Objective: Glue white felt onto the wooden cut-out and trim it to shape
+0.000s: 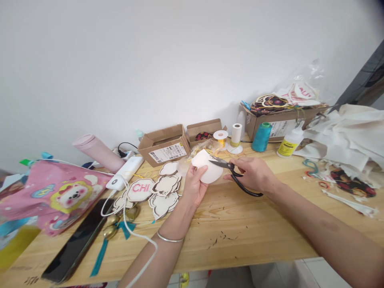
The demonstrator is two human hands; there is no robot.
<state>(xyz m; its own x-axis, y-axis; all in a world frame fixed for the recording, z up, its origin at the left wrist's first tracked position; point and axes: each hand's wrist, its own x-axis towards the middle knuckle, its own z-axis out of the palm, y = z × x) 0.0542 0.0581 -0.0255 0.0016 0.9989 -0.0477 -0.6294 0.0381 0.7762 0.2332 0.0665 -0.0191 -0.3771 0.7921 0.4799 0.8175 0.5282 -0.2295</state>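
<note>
A rounded white piece, of paper or cloth, is pinched between the thumb and fingers of my left hand, above the table. My right hand grips black-handled scissors, fingers in the loops. The scissor blades reach the upper right edge of the white piece; I cannot tell whether they are parted. Left of my left hand lie several cloud-shaped cutouts, one of them a plaque with pink letters. Behind my hands a small clear plastic bag rests on the wood.
Along the wall stand an open carton, a teal thread cone, a glue bottle and a filled box. White fabric heaps at right. At left are a phone, a power bank with a white cable and a pink bag.
</note>
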